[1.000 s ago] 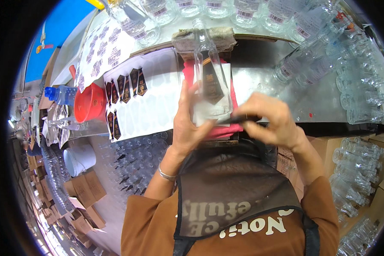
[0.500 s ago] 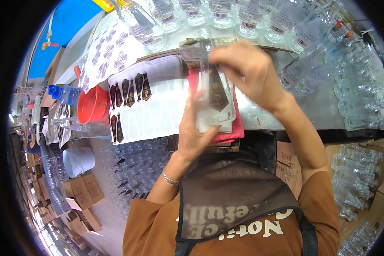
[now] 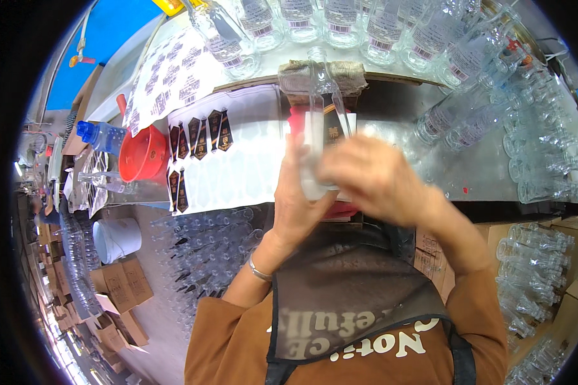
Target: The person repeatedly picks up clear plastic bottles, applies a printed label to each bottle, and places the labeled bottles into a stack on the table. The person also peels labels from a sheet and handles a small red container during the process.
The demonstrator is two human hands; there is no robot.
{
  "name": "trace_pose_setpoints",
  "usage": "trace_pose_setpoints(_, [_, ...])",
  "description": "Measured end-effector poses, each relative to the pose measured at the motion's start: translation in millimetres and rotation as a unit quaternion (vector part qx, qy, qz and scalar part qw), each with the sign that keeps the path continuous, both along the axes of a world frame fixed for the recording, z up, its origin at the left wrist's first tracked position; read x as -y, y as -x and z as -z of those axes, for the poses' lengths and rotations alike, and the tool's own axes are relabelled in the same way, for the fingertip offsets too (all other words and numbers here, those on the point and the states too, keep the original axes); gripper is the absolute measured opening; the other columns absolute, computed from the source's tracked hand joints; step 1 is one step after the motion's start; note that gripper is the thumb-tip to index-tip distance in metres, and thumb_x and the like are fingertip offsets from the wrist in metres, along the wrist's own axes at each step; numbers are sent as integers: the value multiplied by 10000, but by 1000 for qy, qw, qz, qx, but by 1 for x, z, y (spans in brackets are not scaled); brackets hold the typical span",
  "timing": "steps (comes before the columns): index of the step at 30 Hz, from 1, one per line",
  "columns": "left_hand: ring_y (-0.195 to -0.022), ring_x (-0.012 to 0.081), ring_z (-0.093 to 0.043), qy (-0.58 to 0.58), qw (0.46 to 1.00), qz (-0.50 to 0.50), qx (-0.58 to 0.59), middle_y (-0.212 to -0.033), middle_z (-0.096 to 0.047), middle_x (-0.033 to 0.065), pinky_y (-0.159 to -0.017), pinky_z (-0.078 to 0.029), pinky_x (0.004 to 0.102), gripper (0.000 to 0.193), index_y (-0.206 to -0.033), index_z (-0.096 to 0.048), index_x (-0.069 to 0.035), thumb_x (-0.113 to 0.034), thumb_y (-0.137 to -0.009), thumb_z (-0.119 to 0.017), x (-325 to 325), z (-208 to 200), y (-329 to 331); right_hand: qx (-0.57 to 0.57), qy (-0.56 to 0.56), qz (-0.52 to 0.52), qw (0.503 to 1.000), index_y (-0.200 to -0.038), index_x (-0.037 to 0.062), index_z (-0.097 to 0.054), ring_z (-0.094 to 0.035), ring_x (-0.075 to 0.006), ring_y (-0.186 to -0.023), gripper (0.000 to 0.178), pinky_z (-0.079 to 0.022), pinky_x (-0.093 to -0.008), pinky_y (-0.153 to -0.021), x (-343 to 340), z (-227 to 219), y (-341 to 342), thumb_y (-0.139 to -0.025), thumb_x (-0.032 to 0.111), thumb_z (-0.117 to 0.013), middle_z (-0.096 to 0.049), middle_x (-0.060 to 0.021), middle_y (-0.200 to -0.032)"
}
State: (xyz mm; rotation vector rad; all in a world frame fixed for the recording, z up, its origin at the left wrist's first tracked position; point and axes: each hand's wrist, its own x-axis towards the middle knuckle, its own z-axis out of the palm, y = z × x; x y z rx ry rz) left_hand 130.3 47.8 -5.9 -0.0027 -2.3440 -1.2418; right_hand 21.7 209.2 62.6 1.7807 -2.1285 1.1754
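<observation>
A clear glass bottle lies in front of me with its neck pointing away, on a cloth-wrapped rest. A black tie-shaped label with gold marks runs down its upper face. My left hand is closed around the bottle's left side near the base. Across the lower part of the label lies my right hand, fingers curled toward the bottle and smeared by motion. It hides the label's lower end and much of the base. Red cloth shows beneath the bottle.
A white backing sheet with several tie-shaped labels lies to the left, beside a red bucket and a blue-capped bottle. Labelled bottles line the far side; more lie at right. Several bottles stand below left.
My right hand has moved from the bottle's neck and upper label down toward its base. The left hand keeps its hold. The view has shifted slightly.
</observation>
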Motion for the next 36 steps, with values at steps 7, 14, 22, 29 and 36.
trace_pose_setpoints(7, [-1295,326,-541,-10,999,24,21,-1530,-408,231,-1031,-483,425,1111,-1584,-94,-5,-32,-756,-835,-6,-10,3,482,16,81,872,-1093,6,-705,-625,-155,-792,224,-500,-295,-690,-42,21,-3,-991,158,-576,-718,-82,-923])
trace_pose_setpoints(14, [-1446,388,-396,-115,992,48,14,-1567,-350,295,-1174,-335,419,896,-1535,-309,56,-125,-815,-811,5,-4,5,493,-48,151,855,-1181,-62,-681,-483,-64,-560,501,-386,-230,-541,-21,38,-4,-1076,373,-455,-741,-58,-985])
trace_pose_setpoints(22, [-1422,453,-389,76,996,39,12,-1564,-356,285,-1168,-332,496,952,-1501,-373,57,-321,-772,-855,32,5,-3,248,-107,241,932,-1151,-27,-680,-618,-183,-552,289,-474,-326,-555,-25,14,-25,-918,144,-698,-747,-154,-863])
trace_pose_setpoints(29, [-1459,433,-318,298,903,-308,-9,-1563,-352,290,-1173,-239,588,770,-1445,-485,20,-335,-826,-774,206,-9,54,271,-77,283,917,-1151,-43,-686,-528,-77,-588,293,-430,-253,-553,-38,17,-17,-933,151,-710,-739,-96,-831])
trace_pose_setpoints(36, [-1334,330,-516,334,897,-273,-94,-1421,-582,129,-1089,-378,475,252,-1104,-723,-103,-162,-861,-749,251,16,65,264,-68,257,927,-1218,-25,-661,-461,-51,-542,352,-401,-236,-525,-41,29,-18,-886,79,-716,-732,-70,-861])
